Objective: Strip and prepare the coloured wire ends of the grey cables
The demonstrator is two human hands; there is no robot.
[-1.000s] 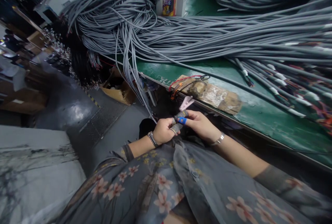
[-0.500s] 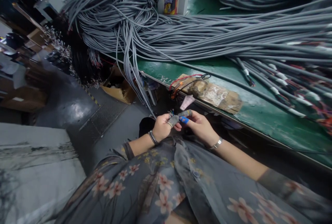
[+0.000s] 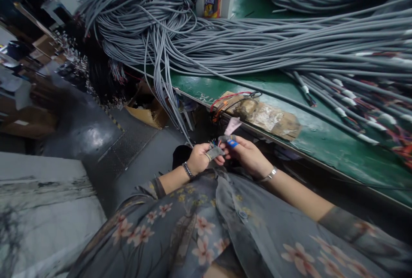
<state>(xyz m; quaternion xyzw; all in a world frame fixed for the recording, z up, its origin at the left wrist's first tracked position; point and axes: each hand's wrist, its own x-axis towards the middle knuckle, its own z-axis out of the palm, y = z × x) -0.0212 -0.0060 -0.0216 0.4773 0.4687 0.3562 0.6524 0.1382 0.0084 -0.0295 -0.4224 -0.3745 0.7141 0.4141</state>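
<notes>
My left hand (image 3: 198,159) is closed around the stripped end of a grey cable, with grey coverings on its fingers. Thin coloured wires (image 3: 213,143) fan out above its thumb. Close beside it, my right hand (image 3: 252,160) pinches at the wires with thumb and forefinger. A blue wrap (image 3: 232,143) is on the right thumb and a grey covering on the forefinger. Several grey cables (image 3: 175,110) hang from the bench towards my left hand. The exact wire between my right fingertips is too small to make out.
A green bench (image 3: 322,140) carries a large grey cable bundle (image 3: 225,46), with stripped ends at right. A taped cardboard piece (image 3: 273,119) lies at its front edge, near a pinkish tag (image 3: 233,126). An open carton (image 3: 148,114) is on the floor; a whitish surface (image 3: 48,200) stands left.
My right fingers have shifted slightly up and away from the left thumb, and a reddish wire now shows between the hands. The left hand has barely moved.
</notes>
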